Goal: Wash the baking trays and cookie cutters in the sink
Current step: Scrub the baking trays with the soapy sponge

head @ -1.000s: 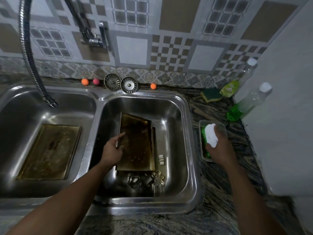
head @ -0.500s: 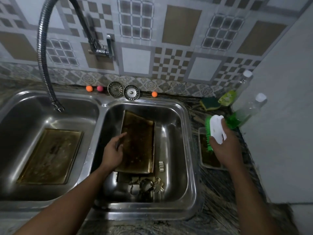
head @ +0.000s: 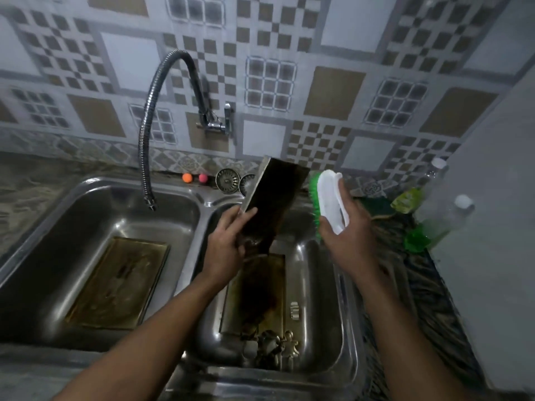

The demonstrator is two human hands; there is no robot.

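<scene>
My left hand [head: 228,244] grips the lower left edge of a dark, stained baking tray [head: 275,198] and holds it tilted up above the right basin of the steel sink [head: 351,314]. Just right of that tray, my right hand [head: 344,233] holds a white scrub brush [head: 330,198] with green bristles facing it. A second tray [head: 260,293] lies flat on the right basin's floor. Several metal cookie cutters [head: 275,347] sit at that basin's near end, and a small one [head: 294,311] lies beside the flat tray. A third tray [head: 118,282] lies in the left basin.
A flexible hose tap [head: 149,134] hangs over the left basin. Two sink strainers [head: 228,180] and small coloured balls [head: 187,177] sit on the back ledge. Soap bottles [head: 445,215] and a green sponge [head: 376,206] stand on the counter at right, beside a white wall.
My left hand lifted the top tray out of the right basin and tilted it upright. My right hand brought the brush from the counter dish leftward, up beside the tray. The view tilted upward.
</scene>
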